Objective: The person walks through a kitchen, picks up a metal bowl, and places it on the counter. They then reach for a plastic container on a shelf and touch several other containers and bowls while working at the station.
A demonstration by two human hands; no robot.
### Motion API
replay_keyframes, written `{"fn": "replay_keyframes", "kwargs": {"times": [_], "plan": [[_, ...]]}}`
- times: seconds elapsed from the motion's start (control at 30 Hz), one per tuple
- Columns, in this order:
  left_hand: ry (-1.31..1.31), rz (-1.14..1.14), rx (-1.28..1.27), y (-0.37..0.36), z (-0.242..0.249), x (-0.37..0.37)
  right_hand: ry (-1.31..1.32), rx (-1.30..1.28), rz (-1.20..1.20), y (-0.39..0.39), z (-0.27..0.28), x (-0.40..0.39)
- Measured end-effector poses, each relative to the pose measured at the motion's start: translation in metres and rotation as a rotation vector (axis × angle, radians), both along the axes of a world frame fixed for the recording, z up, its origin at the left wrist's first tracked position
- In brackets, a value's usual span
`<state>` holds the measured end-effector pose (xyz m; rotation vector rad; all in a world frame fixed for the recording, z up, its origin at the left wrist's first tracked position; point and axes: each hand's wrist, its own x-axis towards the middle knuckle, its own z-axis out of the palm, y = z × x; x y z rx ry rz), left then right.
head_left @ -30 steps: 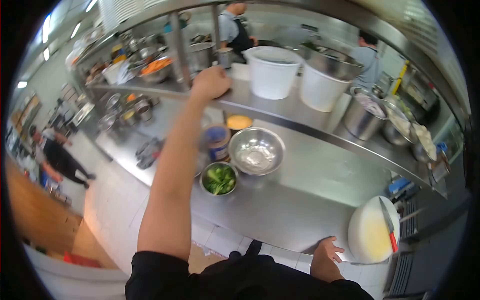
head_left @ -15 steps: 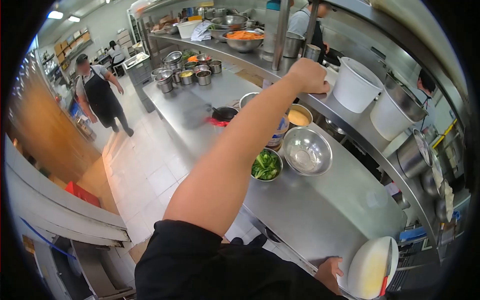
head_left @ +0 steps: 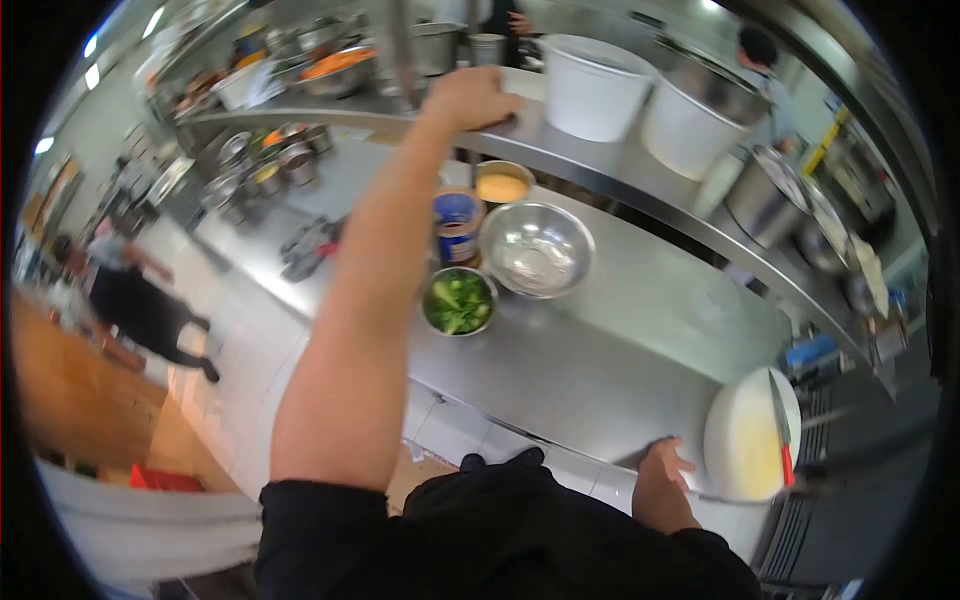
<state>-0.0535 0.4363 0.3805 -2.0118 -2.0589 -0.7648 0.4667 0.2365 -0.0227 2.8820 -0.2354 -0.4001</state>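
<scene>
My left hand (head_left: 472,101) rests on the steel shelf (head_left: 600,165) beside a post, its fingers curled; what they hold, if anything, is hidden. Down at the table's front edge is my right hand (head_left: 664,478), fingers apart and empty, just left of a round white board (head_left: 735,430) bearing a red-handled knife (head_left: 780,425). Beyond my left forearm stand a bowl of green vegetables (head_left: 460,302), an empty-looking steel bowl (head_left: 538,250), a blue-labelled jar (head_left: 457,222) and a pot of orange-yellow contents (head_left: 502,186).
White buckets (head_left: 597,90) and steel pots (head_left: 768,195) stand on the shelf. Several small steel containers (head_left: 268,178) and a blurred grey-and-red item (head_left: 310,247) are on the far left table. A person in an apron (head_left: 140,300) is at left; others stand behind the shelf.
The view has turned, so the table and shelf items appear farther left. My left hand remains on the shelf, and my right hand's fingers look more spread. The person at left appears lower.
</scene>
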Motion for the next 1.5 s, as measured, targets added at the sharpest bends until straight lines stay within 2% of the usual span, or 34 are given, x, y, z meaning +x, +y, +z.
{"fn": "replay_keyframes", "kwargs": {"times": [0.13, 0.17, 0.23, 0.33, 0.4, 0.53, 0.8, 0.87, 0.97, 1.0, 1.03, 1.5], "plan": [[-0.219, -0.087, -0.095, 0.027, -0.001, -0.020, -0.015, 0.292, -0.002, -0.004, 0.017, -0.003], [-0.220, -0.140, -0.123, 0.038, 0.001, -0.027, -0.022, 0.369, 0.002, -0.007, 0.019, -0.006], [-0.119, -0.041, -0.072, 0.032, 0.000, -0.017, -0.052, 0.534, 0.031, -0.008, 0.026, -0.006], [-0.002, 0.084, -0.035, 0.010, 0.004, 0.003, -0.084, 0.502, 0.017, -0.001, 0.012, 0.002], [-0.004, 0.074, -0.054, 0.011, 0.005, 0.000, -0.051, 0.518, 0.028, -0.006, 0.029, -0.007], [-0.033, 0.103, 0.024, 0.009, 0.001, 0.001, -0.079, 0.494, 0.041, -0.004, 0.007, 0.002], [-0.088, 0.064, -0.010, 0.011, 0.002, -0.003, -0.087, 0.531, 0.016, -0.004, 0.014, 0.000], [-0.211, 0.013, -0.013, 0.012, 0.002, -0.006, -0.088, 0.510, 0.030, -0.005, 0.009, 0.001], [-0.181, 0.023, -0.053, 0.009, 0.005, -0.003, -0.047, 0.538, 0.024, -0.007, 0.019, -0.002], [-0.053, 0.065, -0.037, 0.006, 0.005, 0.001, -0.044, 0.541, 0.007, -0.006, 0.020, -0.002], [-0.043, 0.047, -0.038, 0.004, 0.007, 0.004, -0.055, 0.551, 0.029, -0.007, 0.020, -0.002], [-0.116, 0.023, -0.033, 0.016, -0.001, -0.013, -0.009, 0.578, -0.004, -0.009, 0.040, -0.007]]}}
